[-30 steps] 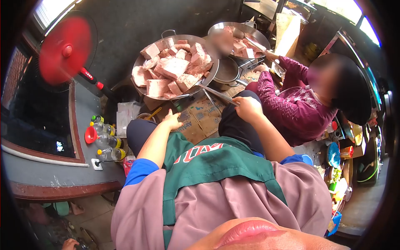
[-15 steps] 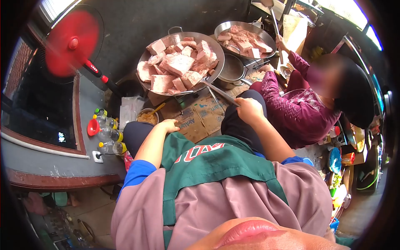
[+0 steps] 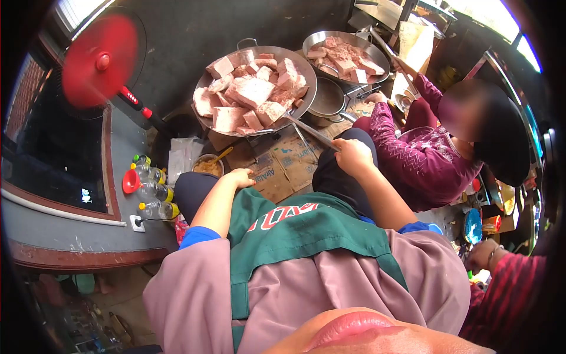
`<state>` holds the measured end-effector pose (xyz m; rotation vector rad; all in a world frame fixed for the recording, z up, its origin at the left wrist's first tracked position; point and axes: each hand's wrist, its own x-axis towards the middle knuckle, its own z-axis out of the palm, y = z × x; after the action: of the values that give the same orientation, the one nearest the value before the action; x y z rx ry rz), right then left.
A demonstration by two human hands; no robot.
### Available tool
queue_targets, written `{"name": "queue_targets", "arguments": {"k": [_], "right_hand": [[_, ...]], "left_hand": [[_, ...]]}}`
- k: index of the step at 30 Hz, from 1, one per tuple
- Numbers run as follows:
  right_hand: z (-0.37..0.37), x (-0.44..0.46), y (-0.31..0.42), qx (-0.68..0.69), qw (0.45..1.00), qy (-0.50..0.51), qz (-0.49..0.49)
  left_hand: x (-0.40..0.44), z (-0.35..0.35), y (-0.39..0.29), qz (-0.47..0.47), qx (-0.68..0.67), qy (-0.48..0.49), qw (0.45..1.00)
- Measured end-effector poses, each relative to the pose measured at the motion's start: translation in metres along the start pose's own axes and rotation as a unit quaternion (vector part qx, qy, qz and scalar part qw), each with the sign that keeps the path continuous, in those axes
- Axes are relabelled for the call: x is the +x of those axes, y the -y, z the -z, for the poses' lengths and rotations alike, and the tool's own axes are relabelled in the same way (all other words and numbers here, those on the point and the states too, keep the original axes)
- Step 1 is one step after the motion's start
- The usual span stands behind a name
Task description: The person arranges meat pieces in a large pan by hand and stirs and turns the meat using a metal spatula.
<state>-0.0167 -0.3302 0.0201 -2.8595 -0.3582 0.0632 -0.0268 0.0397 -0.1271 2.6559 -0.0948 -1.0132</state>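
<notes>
My right hand (image 3: 352,158) is wrapped round the handle of a long metal utensil (image 3: 312,131), whose far end reaches the near rim of a large pan (image 3: 311,97). Pale pink chunks (image 3: 250,91) are heaped in that pan. Near my left knee, my left hand (image 3: 240,177) rests with nothing in it, fingers loosely extended. Just beyond it is a bowl (image 3: 209,167) of yellowish food with a yellow spoon (image 3: 223,154). Flattened cardboard (image 3: 283,168) lies between my knees and the pan.
A co-worker in maroon (image 3: 424,159) sits at the right by a second pan (image 3: 384,61) of pink chunks, holding a long utensil. A small dark pan (image 3: 326,97) sits between. Bottles (image 3: 154,190) and a red fan (image 3: 100,62) are at left. Another person's striped sleeve (image 3: 516,289) shows lower right.
My left hand has lowered toward my knee, while my right keeps its grip. The co-worker's utensil rose from the second pan, then tilted. Another person's arm has appeared at the lower right.
</notes>
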Motion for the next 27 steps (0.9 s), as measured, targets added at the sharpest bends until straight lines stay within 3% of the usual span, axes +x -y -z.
{"name": "queue_targets", "arguments": {"k": [27], "right_hand": [[0.000, -0.004, 0.003, 0.016, 1.000, -0.003, -0.005]], "left_hand": [[-0.007, 0.000, -0.003, -0.003, 0.000, 0.001, 1.000]]}}
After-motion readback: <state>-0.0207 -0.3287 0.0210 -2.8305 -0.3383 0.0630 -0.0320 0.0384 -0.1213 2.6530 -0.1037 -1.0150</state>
